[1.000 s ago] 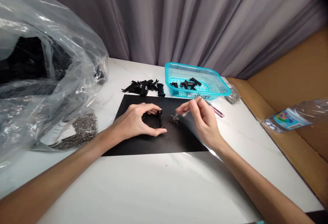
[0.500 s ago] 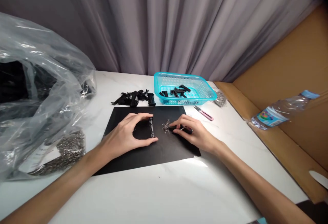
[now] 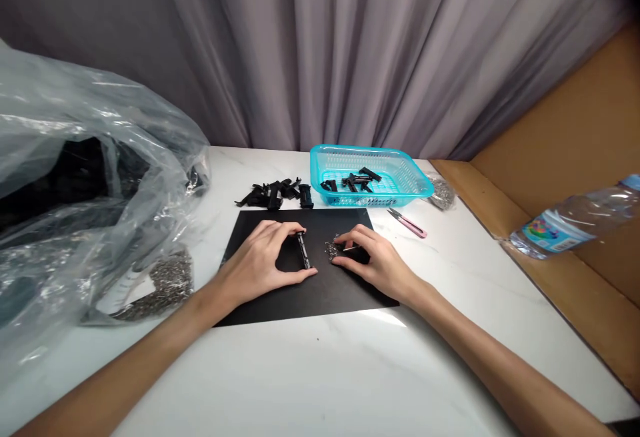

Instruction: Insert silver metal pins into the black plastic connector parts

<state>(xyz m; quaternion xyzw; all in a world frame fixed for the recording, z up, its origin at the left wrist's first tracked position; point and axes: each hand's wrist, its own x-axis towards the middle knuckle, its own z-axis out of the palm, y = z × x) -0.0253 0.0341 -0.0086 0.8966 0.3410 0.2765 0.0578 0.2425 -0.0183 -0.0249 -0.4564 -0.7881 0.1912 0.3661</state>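
Note:
My left hand (image 3: 263, 257) grips a narrow black plastic piece (image 3: 303, 250) by its two ends, between thumb and forefinger, over a black mat (image 3: 310, 297). To its right, my right hand (image 3: 373, 257) has thumb and fingertips bent at a small heap of tiny silvery metal pieces (image 3: 331, 249). A slim pale object (image 3: 351, 248) shows inside the curled right fingers; its kind is unclear. Several black plastic parts (image 3: 273, 194) lie piled just behind the mat.
A turquoise basket (image 3: 425, 187) holds more black parts. Pink-handled snips (image 3: 407, 222) lie before it, and a bag of metal pieces (image 3: 443, 192) sits beside it. Large clear plastic bags (image 3: 150, 137) crowd the left. A water bottle (image 3: 555, 230) lies right, by a cardboard wall (image 3: 565, 130).
The view has shifted, so most things appear further right. My right thumb and fingertips have come closer to the metal heap. My left hand keeps its grip on the black piece.

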